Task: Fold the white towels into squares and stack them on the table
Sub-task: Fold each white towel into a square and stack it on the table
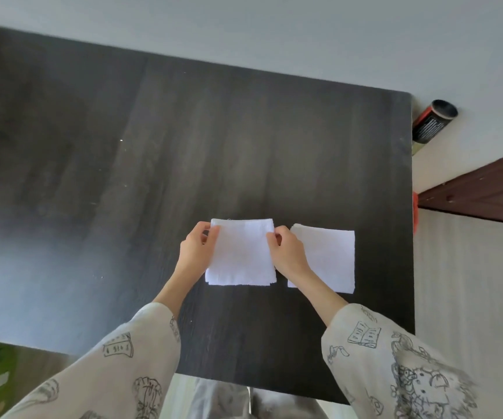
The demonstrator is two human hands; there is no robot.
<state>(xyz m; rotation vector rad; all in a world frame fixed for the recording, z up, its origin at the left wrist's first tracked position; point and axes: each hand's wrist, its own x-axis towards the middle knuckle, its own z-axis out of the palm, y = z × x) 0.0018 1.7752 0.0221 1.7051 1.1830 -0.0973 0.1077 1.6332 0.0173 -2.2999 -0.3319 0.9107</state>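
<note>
The surface (183, 146) is dark wood-grain with a soft sheen. Both white towels (239, 255) look like matt, nubby cloth, possibly terry.

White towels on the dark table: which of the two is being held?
The left-hand towel: the left hand and right hand pinch its side edges near the far corners. The other towel lies flat beside it to the right, ungripped.

Print on black can (434, 122) unreadable.
</note>
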